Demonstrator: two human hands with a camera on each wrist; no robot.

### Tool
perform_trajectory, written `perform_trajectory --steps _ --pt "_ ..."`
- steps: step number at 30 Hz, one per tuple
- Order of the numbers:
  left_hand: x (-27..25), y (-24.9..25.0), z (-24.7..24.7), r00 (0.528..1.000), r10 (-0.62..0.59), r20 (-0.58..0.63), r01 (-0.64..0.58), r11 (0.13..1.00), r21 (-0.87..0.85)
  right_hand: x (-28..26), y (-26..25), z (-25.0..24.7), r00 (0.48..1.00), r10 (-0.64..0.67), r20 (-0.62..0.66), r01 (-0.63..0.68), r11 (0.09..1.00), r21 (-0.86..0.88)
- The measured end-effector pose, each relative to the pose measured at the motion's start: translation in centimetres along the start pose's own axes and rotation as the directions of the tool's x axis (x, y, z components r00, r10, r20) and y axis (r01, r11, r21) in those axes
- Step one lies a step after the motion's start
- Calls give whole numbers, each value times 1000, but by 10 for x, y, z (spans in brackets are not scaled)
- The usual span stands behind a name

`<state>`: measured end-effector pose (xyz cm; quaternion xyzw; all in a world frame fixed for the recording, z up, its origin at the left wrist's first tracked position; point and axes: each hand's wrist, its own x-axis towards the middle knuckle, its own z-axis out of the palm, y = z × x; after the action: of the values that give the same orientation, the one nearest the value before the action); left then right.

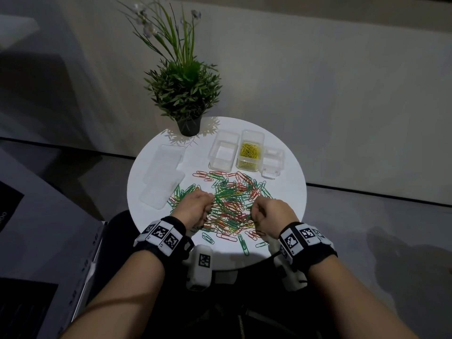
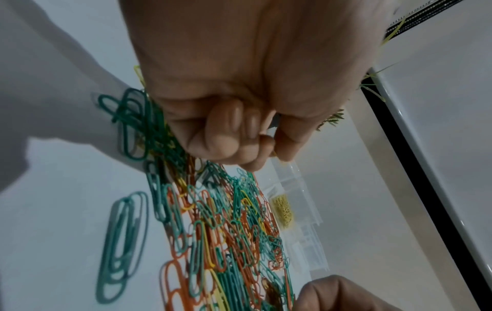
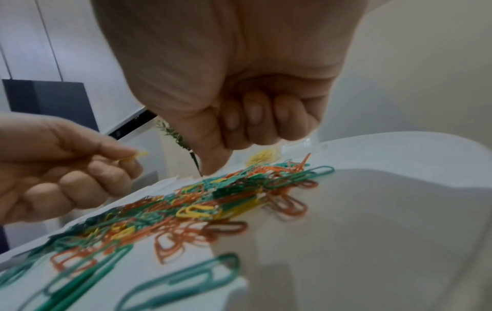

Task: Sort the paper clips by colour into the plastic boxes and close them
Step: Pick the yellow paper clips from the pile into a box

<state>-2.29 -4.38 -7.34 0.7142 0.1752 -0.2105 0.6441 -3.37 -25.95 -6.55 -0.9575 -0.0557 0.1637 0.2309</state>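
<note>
Left hand (image 1: pixel 195 209): lower centre, grip pinching a yellow clip (image 3: pixel 134 156).
Right hand (image 1: pixel 267 212): curled, contents unclear.
Middle box (image 1: pixel 250 150): clear plastic, yellow clips inside.
Desk (image 1: pixel 288 192): round, white.

A round white table (image 1: pixel 288 192) carries everything. At its far edge stands a potted plant (image 1: pixel 184 94) in a dark pot. To the right of the pot, three clear plastic boxes sit in a row, touching or nearly so: an empty box (image 1: pixel 223 152), a box of yellow clips (image 1: pixel 250 152) in the middle, and a smaller box (image 1: pixel 273 161) on the right. On the left side lie clear lids (image 1: pixel 162 177), overlapping one another. Across the middle and near side spreads a loose heap of paper clips (image 1: pixel 232 201) in green, orange and yellow, with a few strays near the front edge.
</note>
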Motion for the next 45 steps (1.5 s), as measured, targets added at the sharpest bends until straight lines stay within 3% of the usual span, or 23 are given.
perform_trajectory --steps 10,15,17,18,20,22,24,27,31,33,36,40,42,45 --pt "-9 1 7 992 1 129 8 998 -69 5 -5 8 997 2 79 9 989 -149" --pt "-11 8 3 997 -40 69 45 997 -63 6 -5 12 997 -39 70 51 984 -170" --pt "-10 10 -1 999 -37 35 37 999 15 4 -3 10 998 -54 30 58 991 -119" --pt "-9 9 -2 1000 2 14 -4 989 145 3 -3 10 998 -55 -1 55 995 -87" --pt "-7 5 -4 993 121 0 -111 911 397 3 -3 8 995 -30 -92 30 1000 -9" --pt "-8 0 -2 983 180 41 -176 847 502 4 -1 6 989 16 -144 -7 998 64" --pt "-10 -4 0 973 201 114 -225 720 656 3 0 3 992 48 -113 -37 995 97" --pt "-12 -3 2 952 222 210 -291 446 846 2 1 1 997 18 -69 -11 996 89" --pt "-8 5 4 923 302 237 -325 283 902 -2 -14 7 998 -27 58 24 998 52" --pt "-5 6 1 928 288 236 -326 321 889 -5 -21 9 993 -67 100 68 998 -1" --pt "2 1 -7 949 256 184 -290 479 829 -5 -28 12 983 -133 128 149 981 -124" --pt "6 -4 -14 956 281 81 -247 627 739 3 -32 20 988 -137 73 151 961 -234" --pt "7 -3 -17 957 289 42 -222 626 748 4 -34 25 988 -146 54 155 954 -258" --pt "5 -1 -17 939 341 54 -240 533 811 4 -34 28 990 -142 25 143 945 -293"
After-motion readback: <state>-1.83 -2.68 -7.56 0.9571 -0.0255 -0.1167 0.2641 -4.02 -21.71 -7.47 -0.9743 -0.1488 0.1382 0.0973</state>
